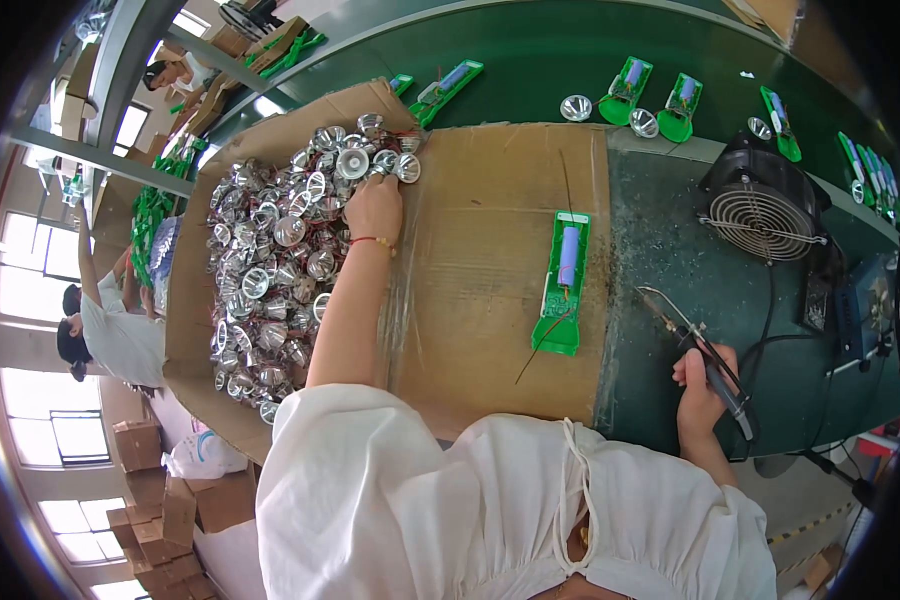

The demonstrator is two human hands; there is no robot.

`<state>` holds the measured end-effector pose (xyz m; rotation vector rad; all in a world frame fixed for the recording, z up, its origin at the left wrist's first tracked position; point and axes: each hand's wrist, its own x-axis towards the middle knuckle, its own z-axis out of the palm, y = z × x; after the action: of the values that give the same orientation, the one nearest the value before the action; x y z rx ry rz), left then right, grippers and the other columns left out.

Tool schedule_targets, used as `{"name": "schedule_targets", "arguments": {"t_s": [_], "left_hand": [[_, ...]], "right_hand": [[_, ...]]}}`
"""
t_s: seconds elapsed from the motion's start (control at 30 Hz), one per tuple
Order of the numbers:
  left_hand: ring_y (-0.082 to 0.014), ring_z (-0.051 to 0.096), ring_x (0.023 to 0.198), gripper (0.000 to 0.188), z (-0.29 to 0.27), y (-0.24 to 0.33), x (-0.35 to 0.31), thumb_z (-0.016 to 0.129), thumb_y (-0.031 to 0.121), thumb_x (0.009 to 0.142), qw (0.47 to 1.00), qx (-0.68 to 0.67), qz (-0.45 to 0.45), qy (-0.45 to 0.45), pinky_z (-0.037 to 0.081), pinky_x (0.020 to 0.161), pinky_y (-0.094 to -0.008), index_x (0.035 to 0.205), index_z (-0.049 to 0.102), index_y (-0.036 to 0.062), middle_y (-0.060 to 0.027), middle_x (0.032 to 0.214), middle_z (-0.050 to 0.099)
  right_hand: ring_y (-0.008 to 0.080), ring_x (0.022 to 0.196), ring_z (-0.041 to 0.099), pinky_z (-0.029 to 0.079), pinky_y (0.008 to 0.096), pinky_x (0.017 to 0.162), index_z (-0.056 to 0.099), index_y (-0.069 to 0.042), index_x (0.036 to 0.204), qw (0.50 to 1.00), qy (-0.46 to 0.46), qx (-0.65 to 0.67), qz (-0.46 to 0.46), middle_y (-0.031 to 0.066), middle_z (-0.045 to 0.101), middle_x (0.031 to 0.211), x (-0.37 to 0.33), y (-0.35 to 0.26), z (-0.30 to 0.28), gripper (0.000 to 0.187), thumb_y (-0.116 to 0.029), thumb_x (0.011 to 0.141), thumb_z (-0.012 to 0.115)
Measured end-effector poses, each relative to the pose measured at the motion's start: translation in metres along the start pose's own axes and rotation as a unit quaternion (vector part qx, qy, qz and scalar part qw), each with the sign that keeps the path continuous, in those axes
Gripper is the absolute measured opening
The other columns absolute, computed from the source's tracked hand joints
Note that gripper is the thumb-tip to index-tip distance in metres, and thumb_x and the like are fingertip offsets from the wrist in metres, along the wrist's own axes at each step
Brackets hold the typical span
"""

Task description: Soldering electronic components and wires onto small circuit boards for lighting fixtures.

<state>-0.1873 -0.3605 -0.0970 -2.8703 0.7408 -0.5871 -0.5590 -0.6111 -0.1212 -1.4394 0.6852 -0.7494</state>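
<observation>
My left hand (pixel 375 210) reaches into a cardboard box at its far right corner, among shiny silver lamp reflectors (pixel 290 231). Its fingertips are hidden between the reflectors, so whether it grips one cannot be told. On the right, my right hand (pixel 702 385) is closed round the black handle of a soldering iron (pixel 712 372), whose thin bent metal tip points up and left. Between my hands a green plastic housing (pixel 560 335) lies on a cardboard sheet (pixel 470 290). It holds a purple cylindrical battery (pixel 568 255) and a small circuit board, with loose wires sticking out at both ends.
The box wall (pixel 192 300) borders the sheet's left side. A black fan with a round grille (pixel 760 222) stands at right, beside a boxy device (pixel 863 305) and cables. Along the back lie more green housings (pixel 626 92) and reflectors (pixel 576 108). Other people (pixel 120 335) are at far left.
</observation>
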Motion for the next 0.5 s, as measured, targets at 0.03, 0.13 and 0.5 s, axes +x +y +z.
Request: {"name": "schedule_targets", "arguments": {"t_s": [0.03,0.13,0.5], "left_hand": [[-0.0252,0.058,0.08,0.008,-0.004,0.006,0.005,0.057,0.014,0.076,1.0,-0.001,-0.011,-0.01,0.048,0.069,-0.039,0.079,0.064,0.0112,-0.0088,0.082,0.059],[-0.0252,0.057,0.082,0.012,-0.031,0.019,-0.006,0.06,0.019,0.076,0.995,-0.09,0.009,0.031,0.047,0.069,-0.0386,0.077,0.064,0.0084,-0.0083,0.083,0.059],[-0.0047,0.052,0.058,0.012,-0.102,0.115,-0.124,0.058,0.011,0.084,0.665,-0.678,-0.169,-0.263,0.041,0.053,-0.0185,0.086,0.062,-0.0004,-0.0009,0.067,0.06]], "right_hand": [[0.0099,0.053,0.052,0.042,0.0207,0.049,0.05,0.001,0.09,1.0,0.0,0.007,-0.008,0.0077,0.056,0.064,0.0,0.002,0.0,0.015,-0.007,0.081,0.058],[0.0099,0.053,0.052,0.043,0.0208,0.05,0.05,0.001,0.09,1.0,0.002,0.014,-0.016,0.0077,0.056,0.065,-0.002,0.003,-0.002,0.015,-0.007,0.081,0.059],[0.008,0.059,0.056,0.045,0.0196,0.054,0.054,0.002,0.09,0.991,-0.13,0.012,-0.016,0.0075,0.06,0.07,-0.009,-0.022,0.016,0.021,-0.006,0.075,0.066]]}}
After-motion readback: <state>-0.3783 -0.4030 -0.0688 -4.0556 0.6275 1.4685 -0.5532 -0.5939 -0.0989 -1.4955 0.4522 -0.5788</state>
